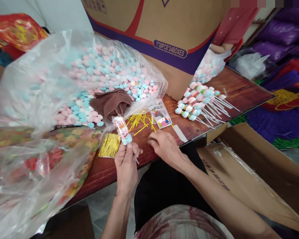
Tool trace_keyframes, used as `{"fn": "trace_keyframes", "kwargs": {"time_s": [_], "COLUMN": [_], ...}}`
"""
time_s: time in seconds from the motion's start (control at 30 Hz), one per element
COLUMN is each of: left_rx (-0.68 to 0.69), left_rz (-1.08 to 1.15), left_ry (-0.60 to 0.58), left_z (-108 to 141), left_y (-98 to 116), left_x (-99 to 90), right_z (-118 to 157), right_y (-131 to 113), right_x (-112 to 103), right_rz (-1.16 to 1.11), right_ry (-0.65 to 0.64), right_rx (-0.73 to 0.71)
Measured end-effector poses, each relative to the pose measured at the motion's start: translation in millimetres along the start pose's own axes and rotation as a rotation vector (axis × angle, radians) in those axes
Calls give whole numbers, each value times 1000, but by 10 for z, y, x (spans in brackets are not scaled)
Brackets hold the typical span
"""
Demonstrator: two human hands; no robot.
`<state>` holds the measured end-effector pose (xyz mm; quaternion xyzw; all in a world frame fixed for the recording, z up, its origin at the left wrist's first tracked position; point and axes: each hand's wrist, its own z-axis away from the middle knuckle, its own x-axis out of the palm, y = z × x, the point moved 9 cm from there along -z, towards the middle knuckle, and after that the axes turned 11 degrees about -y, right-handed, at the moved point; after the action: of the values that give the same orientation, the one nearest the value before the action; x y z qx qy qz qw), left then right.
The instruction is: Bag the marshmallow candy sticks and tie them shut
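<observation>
My left hand (127, 161) is closed on a marshmallow skewer (121, 129), upright in a clear printed bag; its white stick pokes out below my fingers. To the right, my right hand (165, 147) hovers over the table edge with loosely bent fingers and nothing visible in them. Just beyond it lie loose gold twist ties (139, 122) and a stack of printed clear bags (161, 117). A thick bundle of gold twist ties (109, 145) lies beside my left hand.
A big clear sack of pink, blue and white marshmallows (89, 71) lies behind, a brown cloth (112, 103) at its mouth. Unwrapped marshmallow skewers (199, 101) are piled at right. A large carton (149, 30) stands behind; an open carton (239, 176) is lower right. A person's red sleeve (235, 25) shows beyond.
</observation>
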<state>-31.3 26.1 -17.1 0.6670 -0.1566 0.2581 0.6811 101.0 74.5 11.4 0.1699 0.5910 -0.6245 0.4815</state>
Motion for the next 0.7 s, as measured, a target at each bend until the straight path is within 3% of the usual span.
{"fn": "trace_keyframes", "kwargs": {"time_s": [0.1, 0.27, 0.53, 0.7], "left_rx": [-5, -4, -106, -109], "left_rz": [-81, -69, 35, 10], "left_ry": [-9, -20, -12, 33], "left_z": [-12, -32, -100, -140], "left_y": [-66, -99, -136, -187], "left_x": [36, 87, 70, 68], "right_z": [-104, -306, -320, -223], "right_y": [119, 29, 145, 266], "right_x": [-196, -101, -93, -114], "right_rz": [333, 555, 599, 490], "right_ry": [143, 94, 141, 177], "right_rx": [178, 138, 16, 72]}}
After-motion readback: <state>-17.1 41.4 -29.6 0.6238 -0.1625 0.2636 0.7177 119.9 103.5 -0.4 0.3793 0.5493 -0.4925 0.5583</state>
